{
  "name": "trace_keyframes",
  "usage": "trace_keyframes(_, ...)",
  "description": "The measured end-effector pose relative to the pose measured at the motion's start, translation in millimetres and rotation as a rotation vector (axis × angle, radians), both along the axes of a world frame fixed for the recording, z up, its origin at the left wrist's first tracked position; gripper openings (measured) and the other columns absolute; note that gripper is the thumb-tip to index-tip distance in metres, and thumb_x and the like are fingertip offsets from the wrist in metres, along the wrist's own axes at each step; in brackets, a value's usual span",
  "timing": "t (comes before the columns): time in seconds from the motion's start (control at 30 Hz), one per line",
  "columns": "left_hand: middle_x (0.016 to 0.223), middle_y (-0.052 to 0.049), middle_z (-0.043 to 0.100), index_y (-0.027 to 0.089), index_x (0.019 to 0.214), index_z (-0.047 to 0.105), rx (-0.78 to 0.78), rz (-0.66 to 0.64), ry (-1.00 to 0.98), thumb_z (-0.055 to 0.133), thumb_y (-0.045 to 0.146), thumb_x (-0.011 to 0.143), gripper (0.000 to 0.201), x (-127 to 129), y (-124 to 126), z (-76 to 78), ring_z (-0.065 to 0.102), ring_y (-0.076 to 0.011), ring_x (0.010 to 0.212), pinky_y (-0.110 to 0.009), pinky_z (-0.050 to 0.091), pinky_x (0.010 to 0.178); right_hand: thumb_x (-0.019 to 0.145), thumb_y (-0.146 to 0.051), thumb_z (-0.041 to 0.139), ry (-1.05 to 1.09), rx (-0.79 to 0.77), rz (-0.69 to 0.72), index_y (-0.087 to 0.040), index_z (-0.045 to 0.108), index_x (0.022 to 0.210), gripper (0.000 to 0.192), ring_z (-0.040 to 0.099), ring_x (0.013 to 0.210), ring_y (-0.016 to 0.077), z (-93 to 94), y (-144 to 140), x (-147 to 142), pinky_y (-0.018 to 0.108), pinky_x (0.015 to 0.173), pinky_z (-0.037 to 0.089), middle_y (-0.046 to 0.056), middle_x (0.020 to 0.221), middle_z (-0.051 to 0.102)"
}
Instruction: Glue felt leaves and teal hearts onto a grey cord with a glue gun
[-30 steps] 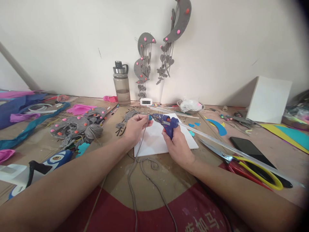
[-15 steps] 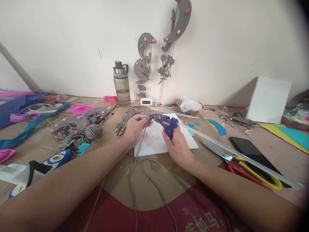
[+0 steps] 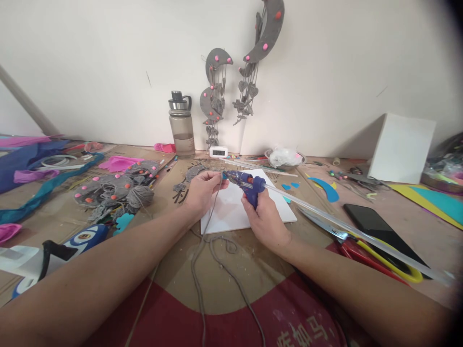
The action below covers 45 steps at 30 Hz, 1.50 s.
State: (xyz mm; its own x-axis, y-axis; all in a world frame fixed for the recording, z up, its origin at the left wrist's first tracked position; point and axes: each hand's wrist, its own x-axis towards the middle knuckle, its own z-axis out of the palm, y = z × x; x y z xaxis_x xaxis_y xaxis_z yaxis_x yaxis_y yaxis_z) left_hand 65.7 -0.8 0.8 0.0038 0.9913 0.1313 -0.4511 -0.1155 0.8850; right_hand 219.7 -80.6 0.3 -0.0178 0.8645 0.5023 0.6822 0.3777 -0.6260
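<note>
Blue plastic fills my right hand (image 3: 265, 222): I grip the glue gun (image 3: 247, 183) by its handle, fingers wrapped tight, its nozzle pointing left toward my other hand. A long clear glue stick (image 3: 347, 229) juts out of the gun's back and runs off to my right, over the scissors (image 3: 365, 248) with the yellow and red handles and just in front of the black phone (image 3: 378, 226).

My left hand (image 3: 202, 189) is closed in a pinch on the grey cord (image 3: 202, 250), holding its upper end right at the gun's tip (nozzle and cord look to be touching, though it is too small to be sure). From my fingers the cord hangs down and trails across the worktop (image 3: 235, 284) toward my red shirt.

Both hands hover above the near edge of a white board (image 3: 231, 212) lying flat. Left of it sit a ball of grey yarn (image 3: 140, 195) and grey felt pieces (image 3: 104, 188) dotted with pink. A water bottle (image 3: 181, 126) stands at the wall behind.
</note>
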Motion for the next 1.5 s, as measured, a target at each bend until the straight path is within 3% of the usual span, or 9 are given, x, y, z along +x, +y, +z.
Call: trace_keyframes(1.5, 0.068, -0.003, 0.065, 0.01, 0.069, 0.065, -0.021, -0.018, -0.018, 0.081, 0.023, 0.056, 0.025, -1.1, -0.4, 1.8, 0.062, -0.0108, 0.058, -0.03, 0.051, 0.071, 0.09, -0.033, 0.041, -0.01, -0.018, 0.009, -0.015, 0.045, 0.11, 0.027, 0.06, 0.086, 0.0263, 2.1, -2.0, 0.9, 0.043, 0.079, 0.048, 0.016, 0.099, 0.064)
